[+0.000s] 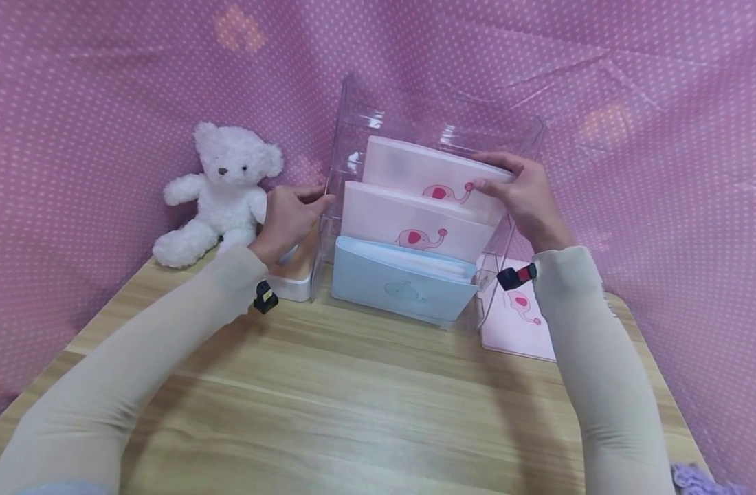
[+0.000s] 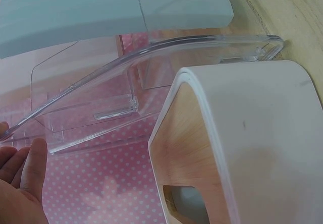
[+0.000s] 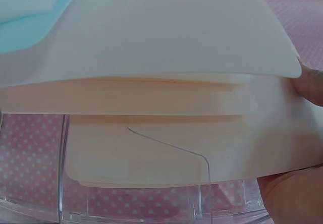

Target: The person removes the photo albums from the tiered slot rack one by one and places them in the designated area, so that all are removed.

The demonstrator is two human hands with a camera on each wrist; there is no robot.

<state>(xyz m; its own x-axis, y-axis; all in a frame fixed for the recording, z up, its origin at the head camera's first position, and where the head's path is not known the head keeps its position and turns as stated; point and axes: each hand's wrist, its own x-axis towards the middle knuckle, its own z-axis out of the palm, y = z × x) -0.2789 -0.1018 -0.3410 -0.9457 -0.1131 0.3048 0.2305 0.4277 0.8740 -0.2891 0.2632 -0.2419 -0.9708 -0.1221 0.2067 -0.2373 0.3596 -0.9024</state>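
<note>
A clear plastic tiered rack (image 1: 353, 120) stands on the table and bears several booklets. My left hand (image 1: 289, 220) pinches the edge of its left side panel between thumb and fingers. On the upper tier leans a pink booklet (image 1: 399, 161) with a red elephant; my right hand (image 1: 531, 199) grips its right end, thumb in front and fingers behind. Below it sits a second pink elephant booklet (image 1: 372, 213). A light blue booklet (image 1: 365, 275) with a whale occupies the lowest tier. The right wrist view shows the upper pink booklet (image 3: 282, 128) between thumb and fingers.
A white plush bear (image 1: 229, 182) sits at the back left. Between it and the rack lies a white box with a wood-coloured inside (image 2: 262, 118). Right of the rack, another pink elephant booklet (image 1: 508, 330) lies flat on the wooden table (image 1: 328, 385). Pink dotted cloth (image 1: 106, 82) hangs behind.
</note>
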